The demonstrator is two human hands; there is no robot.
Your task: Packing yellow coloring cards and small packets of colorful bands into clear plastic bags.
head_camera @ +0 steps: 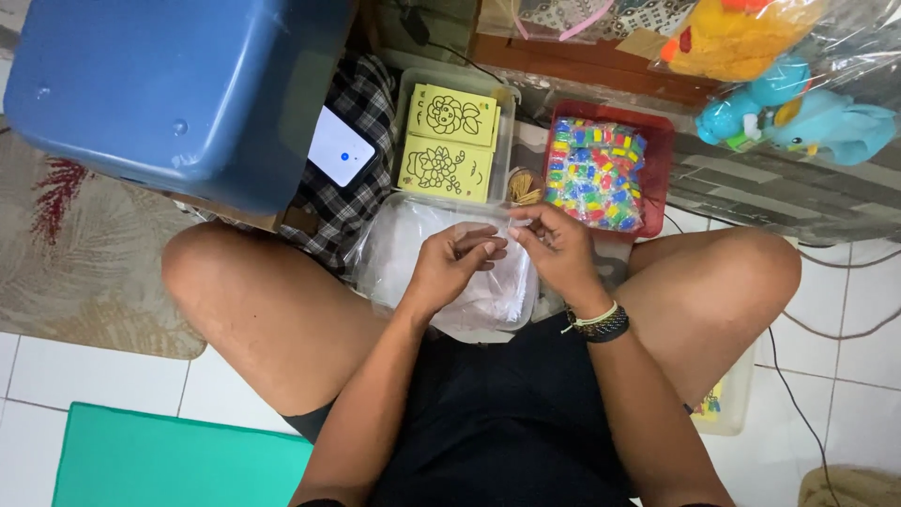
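Both hands meet over the clear tub (449, 314) in the lap: left hand (450, 268) and right hand (556, 246) each pinch the same thin clear plastic bag (502, 225), stretched sideways between them.

Clear plastic bag (488, 246) – thin, crinkled, pinched at its top edge between both hands, held just above the clear plastic tub (394, 253). Tub sits between the knees – rounded corners, open top, stuffed with more clear bags, whitish and rumpled.
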